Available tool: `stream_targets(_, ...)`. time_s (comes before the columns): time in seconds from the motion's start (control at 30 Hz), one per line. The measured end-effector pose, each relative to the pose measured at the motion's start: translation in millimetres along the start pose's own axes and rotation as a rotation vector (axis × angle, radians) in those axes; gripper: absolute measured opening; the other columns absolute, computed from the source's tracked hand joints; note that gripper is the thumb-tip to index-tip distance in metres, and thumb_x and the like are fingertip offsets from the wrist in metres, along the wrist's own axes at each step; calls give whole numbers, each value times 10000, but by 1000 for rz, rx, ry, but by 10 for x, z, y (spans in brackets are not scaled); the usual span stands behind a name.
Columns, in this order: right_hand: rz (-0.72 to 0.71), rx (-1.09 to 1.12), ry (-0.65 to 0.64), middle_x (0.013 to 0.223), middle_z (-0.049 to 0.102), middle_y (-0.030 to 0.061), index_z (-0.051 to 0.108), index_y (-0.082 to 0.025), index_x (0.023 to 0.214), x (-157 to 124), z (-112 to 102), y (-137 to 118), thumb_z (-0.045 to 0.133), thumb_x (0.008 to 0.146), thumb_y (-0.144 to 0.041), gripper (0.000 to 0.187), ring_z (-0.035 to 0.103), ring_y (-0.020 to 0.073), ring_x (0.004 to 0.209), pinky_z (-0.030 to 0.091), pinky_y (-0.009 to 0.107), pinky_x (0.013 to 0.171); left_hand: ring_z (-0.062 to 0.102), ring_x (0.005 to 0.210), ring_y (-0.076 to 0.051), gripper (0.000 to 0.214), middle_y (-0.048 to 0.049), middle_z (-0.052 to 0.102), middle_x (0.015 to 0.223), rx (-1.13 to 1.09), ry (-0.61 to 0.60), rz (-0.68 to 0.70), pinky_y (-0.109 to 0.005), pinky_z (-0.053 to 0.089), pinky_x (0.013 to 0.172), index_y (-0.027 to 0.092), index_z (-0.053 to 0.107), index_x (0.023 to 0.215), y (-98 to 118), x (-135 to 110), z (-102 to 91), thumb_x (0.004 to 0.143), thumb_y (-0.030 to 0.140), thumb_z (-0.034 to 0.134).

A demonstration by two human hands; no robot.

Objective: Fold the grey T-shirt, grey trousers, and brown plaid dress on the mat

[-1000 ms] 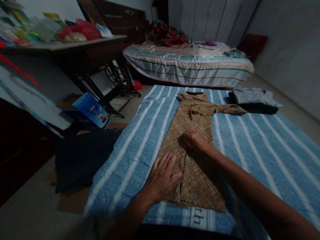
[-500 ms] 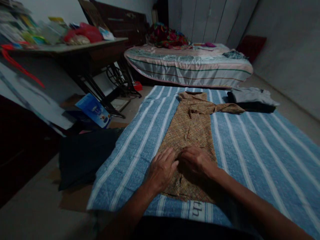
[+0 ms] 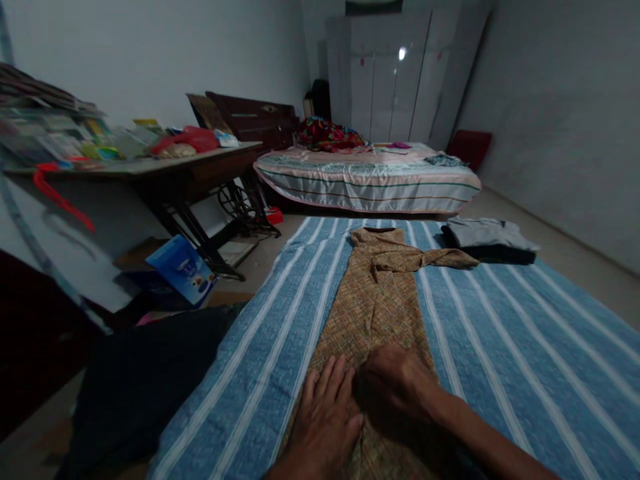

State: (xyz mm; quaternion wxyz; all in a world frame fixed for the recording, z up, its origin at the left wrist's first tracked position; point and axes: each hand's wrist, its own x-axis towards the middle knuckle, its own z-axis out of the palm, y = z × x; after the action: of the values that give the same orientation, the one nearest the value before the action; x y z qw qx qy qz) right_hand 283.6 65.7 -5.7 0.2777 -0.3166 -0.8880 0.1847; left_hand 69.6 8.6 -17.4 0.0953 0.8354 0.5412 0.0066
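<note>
A brown checked garment [image 3: 380, 300] lies folded lengthwise on a blue blanket with white stripes [image 3: 500, 347], one sleeve sticking out to the right. My left hand [image 3: 325, 420] rests flat on the garment's near end, fingers stretched out. Right beside it, my right hand [image 3: 395, 387] presses on the same cloth with its fingers curled down; what they grip, if anything, is hidden.
A folded grey and dark pile of clothes [image 3: 487, 239] sits at the blanket's far right. A bed [image 3: 370, 177] stands behind. To the left are a cluttered table [image 3: 150, 167] on a sewing-machine stand, a blue box [image 3: 183, 267] and dark cloth [image 3: 140, 380] on the floor.
My head has tilted up, so more of the room shows. Both hands have slid toward me along the garment and now sit side by side at its near end.
</note>
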Motion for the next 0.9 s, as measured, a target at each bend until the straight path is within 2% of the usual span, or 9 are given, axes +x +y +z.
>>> stream_targets(0.13,116,-14,23,773,658,55,633,-175,845,213,-111,292,436,882,-201,202,597,159,714,415,247,656,414,1348,-317,526,-104,449,1471,-78,53,29,-542,344,1103,232,534,1329,-105,186,-132,810,310,565)
stream_targets(0.27,179,56,27,748,662,41,647,-176,805,628,-271,597,475,870,-229,192,594,149,692,403,231,634,414,1350,-289,356,-132,484,1437,-97,123,45,-494,336,1126,166,611,1196,-52,780,-427,860,246,529)
stream_targets(0.37,245,34,23,701,643,18,651,-172,765,1125,-448,897,494,856,-214,187,574,137,653,371,217,594,446,1321,-298,361,-152,546,1367,-102,144,78,-497,326,1130,134,610,1195,-4,1348,-517,861,264,567)
stream_targets(0.5,376,-281,-34,714,652,29,662,-167,764,1958,-668,1415,482,859,-183,204,574,139,663,356,219,606,360,1381,-308,468,-156,433,1472,-144,163,137,-513,260,1156,129,551,1299,-61,1886,-445,912,389,522)
stream_targets(0.6,445,-371,-44,830,694,65,691,-172,837,2563,-720,1822,473,877,-191,222,621,172,779,383,232,662,245,1434,-307,612,-166,311,1535,-202,88,178,-514,196,1177,107,451,1403,-177,2053,-351,924,488,469)
stream_targets(0.7,539,-433,-78,962,704,109,701,-171,933,3022,-653,2174,528,877,-209,186,636,217,942,423,259,752,196,1444,-325,727,-185,259,1543,-253,8,187,-540,185,1169,108,359,1463,-304,2107,-231,912,577,433)
stream_targets(0.8,618,-460,-130,1080,671,126,674,-153,1020,3293,-542,2454,626,867,-279,204,614,229,1027,456,316,850,207,1435,-354,753,-199,257,1535,-256,3,226,-578,205,1148,121,322,1481,-400,2130,-93,915,614,387)
stream_targets(0.9,676,-461,-188,1132,631,92,618,-149,1113,3425,-482,2677,610,905,-365,300,616,210,996,501,400,865,228,1427,-360,727,-201,274,1527,-210,62,304,-582,249,1129,123,306,1486,-452,2149,17,927,580,393)
